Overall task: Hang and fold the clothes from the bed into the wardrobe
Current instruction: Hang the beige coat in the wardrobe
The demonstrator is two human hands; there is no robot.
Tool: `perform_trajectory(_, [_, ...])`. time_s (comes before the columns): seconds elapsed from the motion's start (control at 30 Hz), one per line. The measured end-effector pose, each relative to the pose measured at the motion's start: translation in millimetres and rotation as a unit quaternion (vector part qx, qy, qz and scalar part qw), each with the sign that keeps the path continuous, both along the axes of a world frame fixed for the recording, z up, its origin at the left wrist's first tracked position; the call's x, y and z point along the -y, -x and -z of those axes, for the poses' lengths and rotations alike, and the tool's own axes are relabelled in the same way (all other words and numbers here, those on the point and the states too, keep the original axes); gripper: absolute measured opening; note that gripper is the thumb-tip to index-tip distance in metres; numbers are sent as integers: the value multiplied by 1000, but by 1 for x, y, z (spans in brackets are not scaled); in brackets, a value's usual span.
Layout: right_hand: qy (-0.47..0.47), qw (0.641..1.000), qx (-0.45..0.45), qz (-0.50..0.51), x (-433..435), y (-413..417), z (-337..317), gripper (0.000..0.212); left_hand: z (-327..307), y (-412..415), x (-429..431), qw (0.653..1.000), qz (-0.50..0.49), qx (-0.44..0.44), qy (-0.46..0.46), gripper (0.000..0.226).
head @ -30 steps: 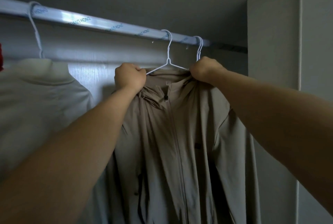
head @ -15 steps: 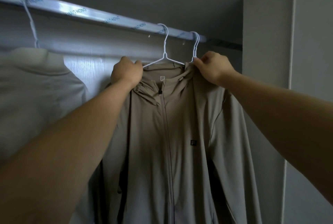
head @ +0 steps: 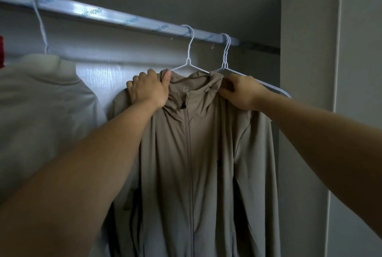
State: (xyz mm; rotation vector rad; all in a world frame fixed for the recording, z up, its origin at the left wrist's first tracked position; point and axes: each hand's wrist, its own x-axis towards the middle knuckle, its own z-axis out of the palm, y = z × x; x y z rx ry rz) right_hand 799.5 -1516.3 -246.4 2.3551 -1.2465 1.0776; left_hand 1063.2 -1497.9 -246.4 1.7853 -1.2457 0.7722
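A beige zip-up hooded jacket (head: 198, 153) hangs from a white wire hanger (head: 189, 56) hooked on the wardrobe rail (head: 115, 19). My left hand (head: 147, 89) grips the jacket's left shoulder by the collar, thumb on the hood edge. At the right side of the collar my right hand (head: 240, 93) pinches the fabric. Just behind it hang two empty white wire hangers (head: 226, 54), their arm reaching out past my right wrist.
A pale cream garment (head: 41, 108) hangs on another white hanger at the left. A sliver of something red (head: 1, 52) shows at the far left edge. The wardrobe's side panel (head: 306, 70) stands close to the right of the jacket.
The jacket has spread out flatter on its hanger and its shoulders have settled lower. Both hands moved down from the hanger's neck to the collar sides. The view pulled back slightly.
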Motion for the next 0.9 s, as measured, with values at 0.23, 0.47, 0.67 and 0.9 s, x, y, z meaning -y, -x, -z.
perform_trajectory(0.23, [-40,998,33,36,-2,18,4,36,0,-20,-3,999,-13,-29,-7,81])
perform_trajectory(0.47, [-34,998,57,19,-9,8,0,32,-3,-9,-7,996,85,-31,-2,49])
perform_trajectory(0.67, [-23,998,43,27,-19,-5,-4,29,-11,17,-10,978,207,3,29,36])
perform_trajectory(0.9, [29,999,7,-29,-45,-10,3,26,-31,47,-6,967,244,-51,46,33])
